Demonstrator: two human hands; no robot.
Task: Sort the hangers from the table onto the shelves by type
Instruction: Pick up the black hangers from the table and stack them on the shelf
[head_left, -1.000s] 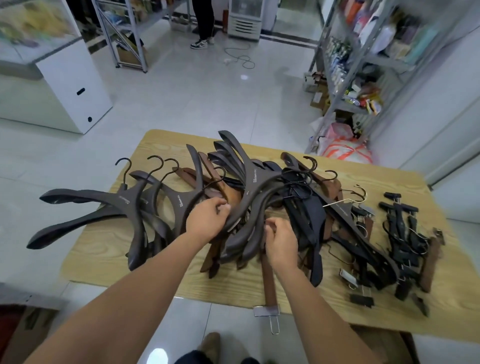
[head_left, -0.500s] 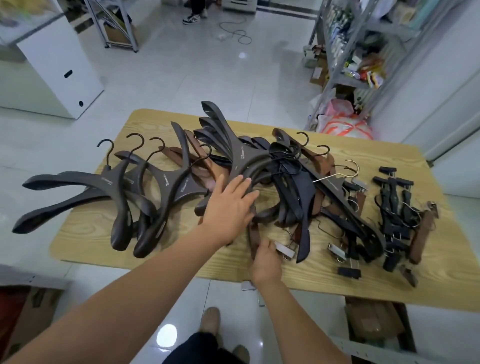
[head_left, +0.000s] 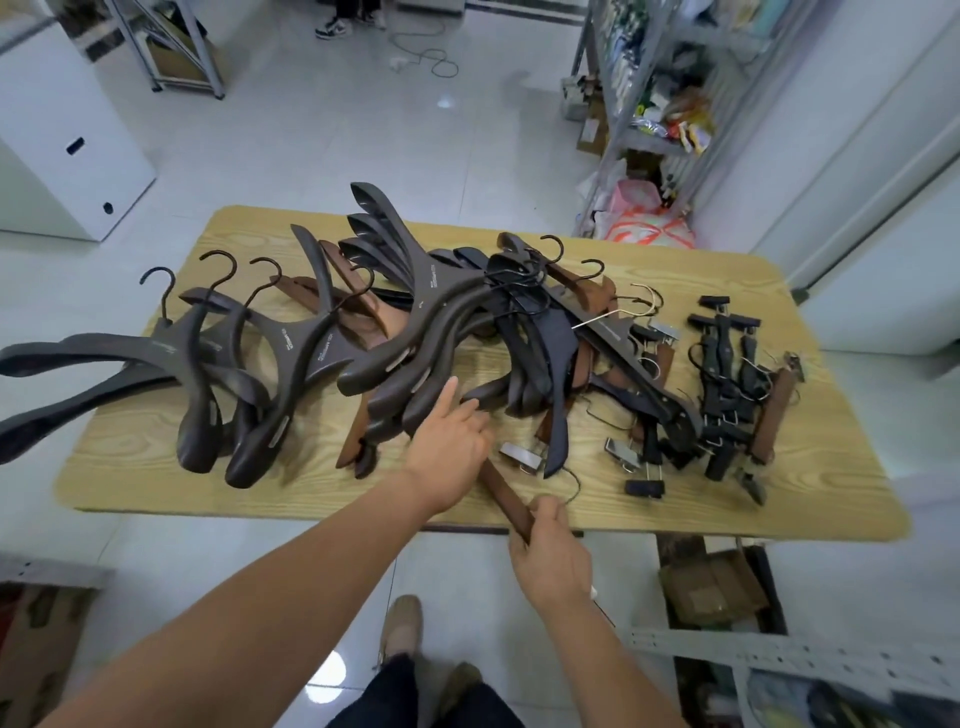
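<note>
A heap of hangers covers the wooden table. Wide dark brown coat hangers lie at the left and middle, black ones further right, and small black clip hangers at the far right. My right hand grips one end of a brown wooden clip hanger at the table's near edge; its metal clip shows further in. My left hand lies with straight fingers on the ends of the dark coat hangers, beside the brown bar.
A metal shelf rack full of goods stands beyond the table's far right corner, with a pink bag at its foot. Another rack and a white cabinet stand far left. A person's feet show at the top. A cardboard box lies under the table.
My right hand has drawn the brown clip hanger out of the pile toward the near edge. My left hand let go of the coat hangers and now lies flat lower on them.
</note>
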